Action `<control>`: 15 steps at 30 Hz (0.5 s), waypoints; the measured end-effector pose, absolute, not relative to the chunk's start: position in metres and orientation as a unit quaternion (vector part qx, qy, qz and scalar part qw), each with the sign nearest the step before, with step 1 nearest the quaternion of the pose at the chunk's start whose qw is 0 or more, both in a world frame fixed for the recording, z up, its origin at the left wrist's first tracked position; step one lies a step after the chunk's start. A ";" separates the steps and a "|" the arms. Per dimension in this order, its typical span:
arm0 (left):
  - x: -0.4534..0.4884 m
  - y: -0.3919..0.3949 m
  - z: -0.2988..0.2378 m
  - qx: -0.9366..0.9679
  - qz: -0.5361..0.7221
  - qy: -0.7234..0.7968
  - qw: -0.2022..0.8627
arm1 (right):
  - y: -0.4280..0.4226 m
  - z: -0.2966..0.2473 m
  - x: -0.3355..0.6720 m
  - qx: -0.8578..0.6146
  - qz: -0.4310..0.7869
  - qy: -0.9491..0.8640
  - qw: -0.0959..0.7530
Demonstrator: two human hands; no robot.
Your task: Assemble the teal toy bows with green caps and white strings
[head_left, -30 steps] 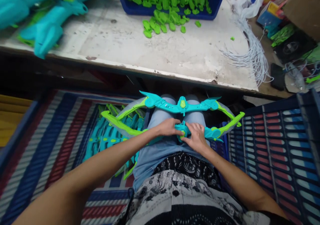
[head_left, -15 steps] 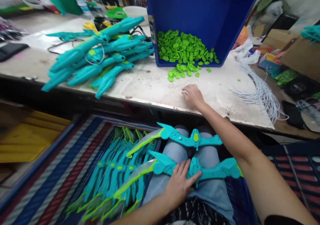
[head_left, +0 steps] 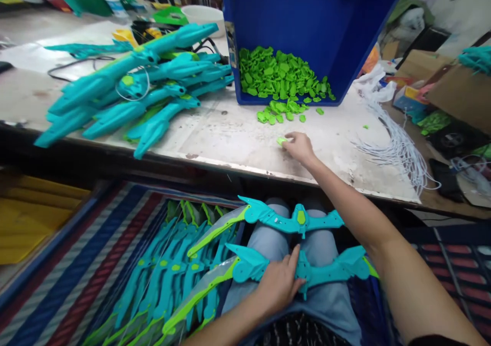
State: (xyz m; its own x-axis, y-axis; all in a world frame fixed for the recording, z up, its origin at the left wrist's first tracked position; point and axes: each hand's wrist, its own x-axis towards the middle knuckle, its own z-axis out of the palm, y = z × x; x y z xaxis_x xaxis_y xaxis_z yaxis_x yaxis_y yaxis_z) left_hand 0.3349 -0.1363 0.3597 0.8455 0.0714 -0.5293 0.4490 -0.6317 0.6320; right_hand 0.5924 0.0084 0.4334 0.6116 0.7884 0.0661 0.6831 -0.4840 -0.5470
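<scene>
Two teal and green toy bows lie across my lap. My left hand (head_left: 280,283) presses flat on the nearer bow (head_left: 333,269), fingers spread over its middle. The farther bow (head_left: 295,219) rests over my knees with a green piece at its centre. My right hand (head_left: 301,147) reaches onto the worn white table (head_left: 230,136) and pinches a small green plastic piece (head_left: 282,141) at its fingertips. More loose green pieces (head_left: 282,111) lie just beyond it, spilled from a tipped blue bin (head_left: 326,23) full of them.
A pile of teal bow parts (head_left: 134,92) covers the table's left side. White strings (head_left: 399,146) hang over the right edge. Several finished bows (head_left: 172,279) are stacked at my left on a striped mat (head_left: 76,264). Cardboard boxes (head_left: 460,90) and clutter stand at right.
My right hand left the nearer bow, reached up onto the table and now pinches a green piece. My left hand stayed on the bow. My view tilted up toward the bin.
</scene>
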 end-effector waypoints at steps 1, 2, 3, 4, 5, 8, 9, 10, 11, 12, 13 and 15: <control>0.339 -0.133 0.359 0.869 -0.242 0.146 0.405 | -0.013 0.435 0.595 -0.859 0.109 -0.417 0.275; 0.343 -0.131 0.358 0.867 -0.248 0.141 0.408 | -0.033 0.436 0.597 -0.866 0.107 -0.407 0.270; 0.347 -0.129 0.357 0.865 -0.253 0.137 0.411 | -0.052 0.436 0.598 -0.875 0.093 -0.401 0.256; 0.350 -0.128 0.356 0.864 -0.255 0.137 0.413 | -0.068 0.436 0.598 -0.884 0.072 -0.400 0.233; 0.353 -0.127 0.354 0.862 -0.258 0.140 0.414 | -0.082 0.435 0.597 -0.890 0.050 -0.403 0.206; 0.357 -0.126 0.351 0.859 -0.253 0.148 0.419 | -0.108 0.433 0.594 -0.889 0.011 -0.436 0.140; 0.357 -0.126 0.350 0.859 -0.248 0.150 0.422 | -0.113 0.433 0.595 -0.882 0.000 -0.453 0.133; 0.356 -0.126 0.349 0.859 -0.243 0.152 0.425 | -0.116 0.434 0.597 -0.869 -0.013 -0.476 0.134; 0.355 -0.126 0.349 0.857 -0.240 0.153 0.429 | -0.118 0.435 0.601 -0.850 -0.025 -0.507 0.141; 0.355 -0.125 0.348 0.854 -0.240 0.153 0.435 | -0.119 0.435 0.607 -0.826 -0.029 -0.543 0.150; 0.355 -0.123 0.348 0.850 -0.243 0.152 0.442 | -0.118 0.436 0.614 -0.798 -0.021 -0.581 0.156; 0.357 -0.118 0.346 0.835 -0.247 0.142 0.471 | -0.115 0.437 0.629 -0.749 0.032 -0.644 0.150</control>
